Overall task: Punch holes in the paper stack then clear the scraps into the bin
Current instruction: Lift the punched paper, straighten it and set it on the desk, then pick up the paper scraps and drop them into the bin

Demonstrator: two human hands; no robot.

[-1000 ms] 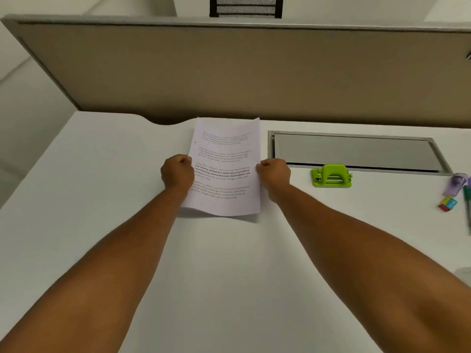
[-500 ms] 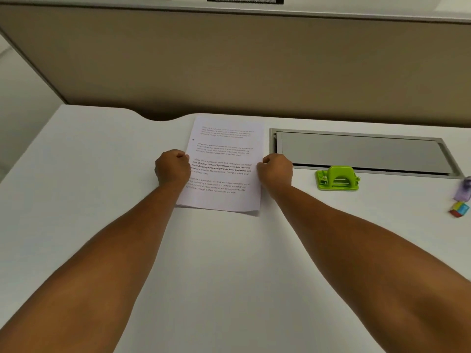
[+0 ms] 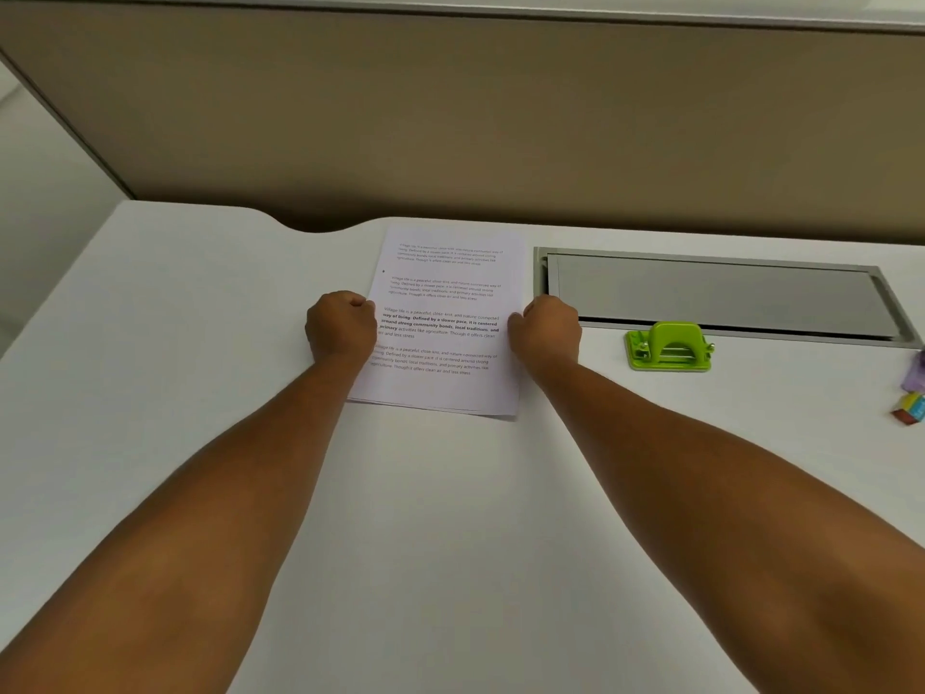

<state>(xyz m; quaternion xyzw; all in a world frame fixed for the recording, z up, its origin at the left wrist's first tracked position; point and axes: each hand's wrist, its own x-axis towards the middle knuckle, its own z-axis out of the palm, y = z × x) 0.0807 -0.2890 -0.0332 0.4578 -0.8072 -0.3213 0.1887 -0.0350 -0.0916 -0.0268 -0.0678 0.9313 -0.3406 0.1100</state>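
Observation:
A thin stack of printed white paper [image 3: 443,293] lies flat on the white desk [image 3: 450,493], near its far edge. My left hand [image 3: 340,325] grips the stack's left edge with curled fingers. My right hand [image 3: 545,328] grips the right edge the same way. A lime-green hole punch [image 3: 669,345] stands on the desk to the right of my right hand, apart from the paper. No bin is in view.
A grey metal cable-tray lid [image 3: 716,293] is set into the desk behind the punch. Small coloured items [image 3: 911,408] lie at the right edge. A beige partition [image 3: 450,117] rises behind the desk. The desk's back edge has a curved notch [image 3: 315,227].
The paper stack has gone from slightly lifted and bowed to lying flat on the desk. Both hands stay on its side edges. The camera tilted down a little.

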